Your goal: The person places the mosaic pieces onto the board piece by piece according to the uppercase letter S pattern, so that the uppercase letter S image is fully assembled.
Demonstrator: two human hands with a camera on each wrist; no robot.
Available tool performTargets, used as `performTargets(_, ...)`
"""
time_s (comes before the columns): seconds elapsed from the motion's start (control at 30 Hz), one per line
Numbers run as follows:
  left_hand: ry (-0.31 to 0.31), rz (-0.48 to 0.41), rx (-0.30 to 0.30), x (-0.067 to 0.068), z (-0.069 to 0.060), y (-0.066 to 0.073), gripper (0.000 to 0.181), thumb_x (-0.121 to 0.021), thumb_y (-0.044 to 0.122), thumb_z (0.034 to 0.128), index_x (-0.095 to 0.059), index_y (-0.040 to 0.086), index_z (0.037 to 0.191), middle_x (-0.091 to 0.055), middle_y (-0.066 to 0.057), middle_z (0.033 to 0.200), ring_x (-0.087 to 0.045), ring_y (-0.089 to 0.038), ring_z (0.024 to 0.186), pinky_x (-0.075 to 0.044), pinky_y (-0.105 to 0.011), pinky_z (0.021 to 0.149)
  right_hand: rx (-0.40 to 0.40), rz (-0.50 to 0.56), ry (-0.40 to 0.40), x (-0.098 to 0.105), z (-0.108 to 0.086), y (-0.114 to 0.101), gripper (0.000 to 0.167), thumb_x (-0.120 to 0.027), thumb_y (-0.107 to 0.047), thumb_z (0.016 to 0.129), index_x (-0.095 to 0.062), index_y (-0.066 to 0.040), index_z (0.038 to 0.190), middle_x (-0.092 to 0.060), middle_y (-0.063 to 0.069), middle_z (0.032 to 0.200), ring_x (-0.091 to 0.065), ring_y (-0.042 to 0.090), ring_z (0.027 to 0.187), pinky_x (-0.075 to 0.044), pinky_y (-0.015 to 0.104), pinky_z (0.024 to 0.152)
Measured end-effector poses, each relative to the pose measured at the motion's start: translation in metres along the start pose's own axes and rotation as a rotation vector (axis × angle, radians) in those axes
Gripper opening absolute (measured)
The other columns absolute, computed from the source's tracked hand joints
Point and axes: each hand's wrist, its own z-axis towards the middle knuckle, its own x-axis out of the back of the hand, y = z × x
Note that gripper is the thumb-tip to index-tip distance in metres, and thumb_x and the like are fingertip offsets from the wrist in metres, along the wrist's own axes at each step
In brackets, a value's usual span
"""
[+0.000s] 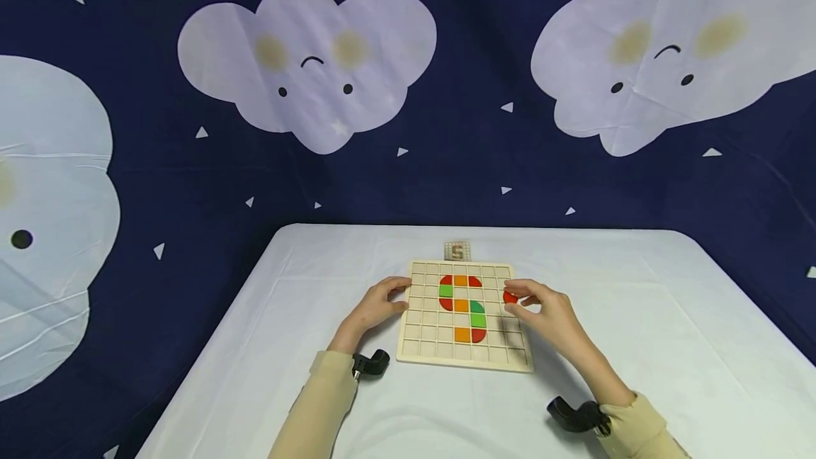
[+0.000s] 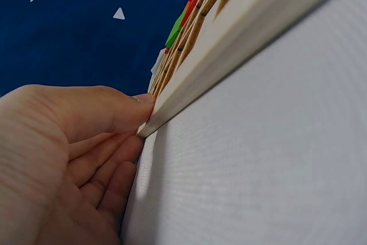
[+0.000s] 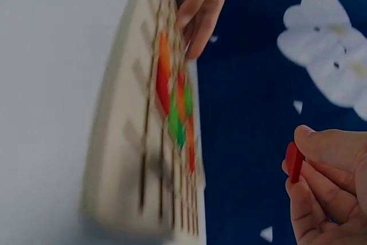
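Note:
A wooden grid board (image 1: 427,351) lies on the white table, with red, orange and green tiles set in its squares in an S-like shape. My left hand (image 1: 375,309) holds the board's left edge, thumb and fingertips against the rim, as the left wrist view shows. Over the board's right side, my right hand (image 1: 553,314) pinches a red tile (image 3: 295,162) between thumb and fingers, raised off the grid. This tile looks rounded on one side, like the red quarter-round tile (image 1: 478,336) at the lower end of the shape.
A small gridded card (image 1: 457,251) marked with an S touches or nearly touches the board's far edge. White cloth (image 1: 306,296) covers the table. Behind it hangs a dark blue sheet (image 1: 472,183) with clouds and triangles.

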Motion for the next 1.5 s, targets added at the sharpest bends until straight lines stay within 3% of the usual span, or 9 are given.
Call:
performTargets(0.27,-0.002,-0.012,0.015,-0.001,0.001,0.005,0.047,-0.066,0.001,0.0834,-0.054,-0.002,0.128,-0.052,-0.014,0.131,-0.049,-0.029,0.120,-0.039,-0.040,0.103,0.052,0.121,-0.093,-0.033,0.014,-0.024,0.042,-0.074,-0.010,0.081,-0.062,-0.006,0.122,-0.069,0.005,0.105,-0.064,0.020,0.090,-0.054,0.031,0.074)
performTargets(0.53,0.003,-0.006,0.012,-0.003,0.002,0.006,0.047,-0.066,0.001,0.0835,-0.055,-0.001,0.129,-0.053,-0.013,0.130,-0.050,-0.027,0.119,-0.039,-0.039,0.103,0.016,0.177,-0.171,-0.059,0.013,-0.036,0.040,-0.076,-0.013,0.080,-0.065,-0.006,0.118,-0.068,0.004,0.106,-0.062,0.017,0.083,-0.055,0.037,0.071)
performTargets(0.77,0.001,-0.008,0.012,-0.003,0.002,0.006,0.046,-0.066,0.001,0.0838,-0.055,-0.001,0.128,-0.053,-0.013,0.130,-0.050,-0.027,0.119,-0.040,-0.040,0.102,0.024,0.189,-0.223,-0.074,0.007,-0.031,0.039,-0.075,-0.015,0.081,-0.065,-0.007,0.118,-0.067,0.002,0.107,-0.062,0.011,0.081,-0.053,0.025,0.070)
performTargets(0.97,0.002,-0.003,0.020,-0.004,0.001,0.005,0.046,-0.066,0.002,0.0841,-0.055,0.000,0.128,-0.053,-0.013,0.130,-0.049,-0.028,0.120,-0.039,-0.040,0.103,0.073,0.167,-0.265,-0.085,0.002,-0.022,0.037,-0.075,-0.016,0.082,-0.066,-0.008,0.117,-0.066,-0.001,0.101,-0.059,0.009,0.082,-0.052,0.024,0.069)
performTargets(1.13,-0.006,-0.007,-0.026,-0.003,0.000,0.004,0.045,-0.066,0.004,0.0843,-0.055,-0.001,0.128,-0.053,-0.013,0.130,-0.050,-0.028,0.119,-0.038,-0.040,0.103,0.147,0.080,-0.272,-0.092,-0.001,-0.013,0.035,-0.076,-0.018,0.080,-0.068,-0.012,0.114,-0.067,-0.006,0.097,-0.055,0.010,0.088,-0.048,0.027,0.072)
performTargets(1.27,0.003,0.009,-0.067,-0.003,-0.002,0.003,0.043,-0.065,0.005,0.0845,-0.056,-0.002,0.126,-0.054,-0.013,0.128,-0.051,-0.026,0.117,-0.041,-0.038,0.101,0.158,0.067,-0.272,-0.093,-0.001,-0.012,0.036,-0.077,-0.018,0.079,-0.068,-0.013,0.114,-0.068,-0.006,0.099,-0.056,0.011,0.091,-0.049,0.029,0.076)
performTargets(1.5,-0.004,-0.002,0.006,-0.005,0.001,0.003,0.046,-0.065,0.002,0.0838,-0.055,-0.001,0.128,-0.053,-0.013,0.130,-0.050,-0.028,0.120,-0.039,-0.040,0.103,0.148,0.087,-0.266,-0.090,-0.003,-0.014,0.037,-0.078,-0.017,0.078,-0.068,-0.012,0.114,-0.066,-0.004,0.105,-0.056,0.013,0.096,-0.050,0.033,0.081)
